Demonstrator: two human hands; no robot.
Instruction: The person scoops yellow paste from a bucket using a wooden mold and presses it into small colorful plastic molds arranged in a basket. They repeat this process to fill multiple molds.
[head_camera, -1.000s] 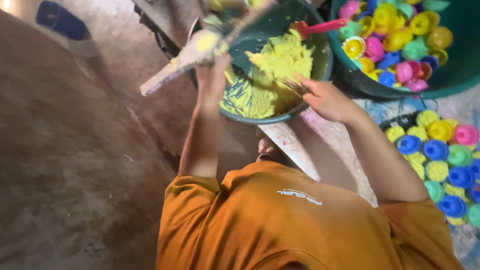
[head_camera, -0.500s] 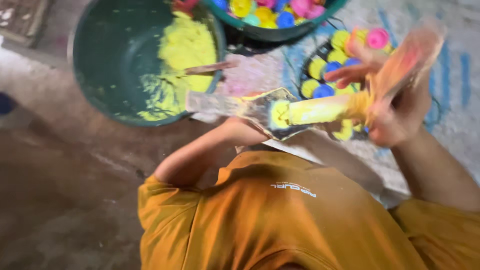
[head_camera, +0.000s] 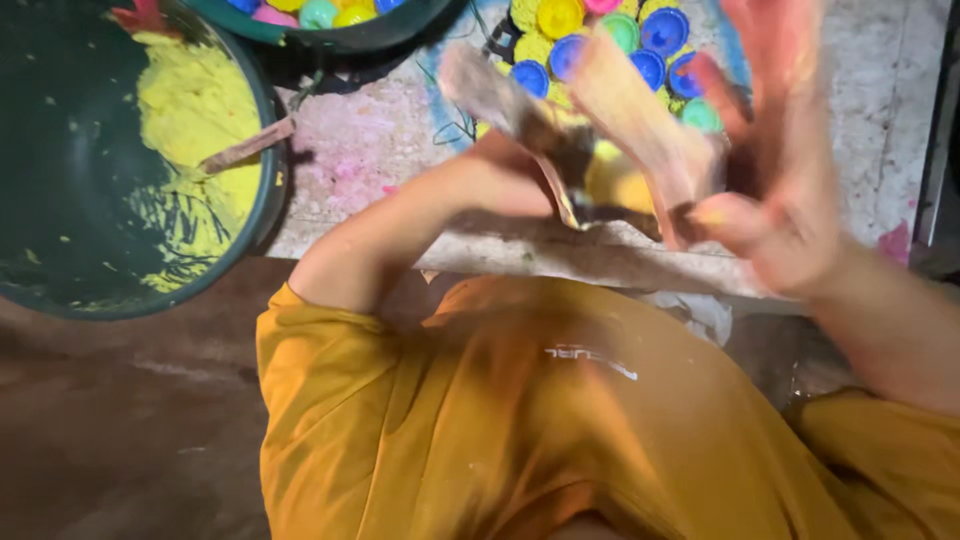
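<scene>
Over a stained slab (head_camera: 400, 150), blurred hands (head_camera: 780, 200) apparently clasp a yellow-filled mould (head_camera: 610, 170).

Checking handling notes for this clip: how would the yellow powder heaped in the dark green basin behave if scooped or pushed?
The yellow powder looks loose and crumbly, smeared across the basin wall, so it would probably scatter, cling and stain rather than hold shape.

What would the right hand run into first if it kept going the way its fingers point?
Probably the small round coloured moulds laid out ahead of the blurred right hand; its fingers point over them, though depth is unclear.
</scene>
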